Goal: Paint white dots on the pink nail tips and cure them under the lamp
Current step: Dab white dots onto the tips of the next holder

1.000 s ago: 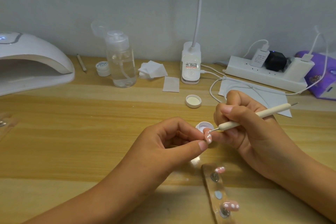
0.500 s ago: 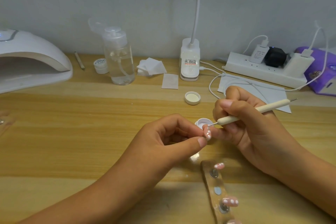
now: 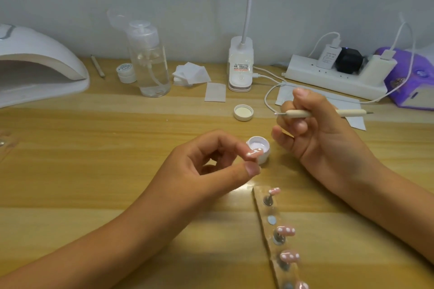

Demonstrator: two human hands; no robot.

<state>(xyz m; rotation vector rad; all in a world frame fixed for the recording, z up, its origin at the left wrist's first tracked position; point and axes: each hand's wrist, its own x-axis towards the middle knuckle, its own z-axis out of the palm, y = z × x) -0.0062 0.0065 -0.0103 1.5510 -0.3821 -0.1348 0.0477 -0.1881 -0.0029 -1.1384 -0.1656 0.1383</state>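
L hand [image 3: 211, 166] is holding one pink nail tip [image 3: 254, 153] at the ends of its index finger and thumb, just below frame centre. The other fingers are curling in loosely. White dots are showing on that tip. The exact grip is blurring out.

R hand [image 3: 314, 134] is gripping the dotting tool [image 3: 328, 113] w/ curled fingers, at approx 1 o'clock from the L hand. The tool is lying nearly level, its metal point aiming toward 9 o'clock and sitting apart from the held tip. The two hands are apart, not touching.

The open white paint jar [image 3: 258, 148] is standing on the table [image 3: 94, 148] btw the hands, right behind the held tip. Its lid [image 3: 243, 112] is lying upturned at 12 o'clock from it.

The holder strip [image 3: 265, 225] is running from 6 o'clock of the jar down to the bottom edge, carrying more pink tips w/ white dots [image 3: 285, 230].

The curing lamp [image 3: 40, 63] is sitting at 10 o'clock of the frame, well apart from both hands. A clear pump bottle [image 3: 150, 61] and a small jar [image 3: 126, 73] are standing at 11 o'clock, white pads [image 3: 191, 74] and a clip lamp base [image 3: 240, 63] at 12, and a power strip [image 3: 333, 77] at 2 o'clock.
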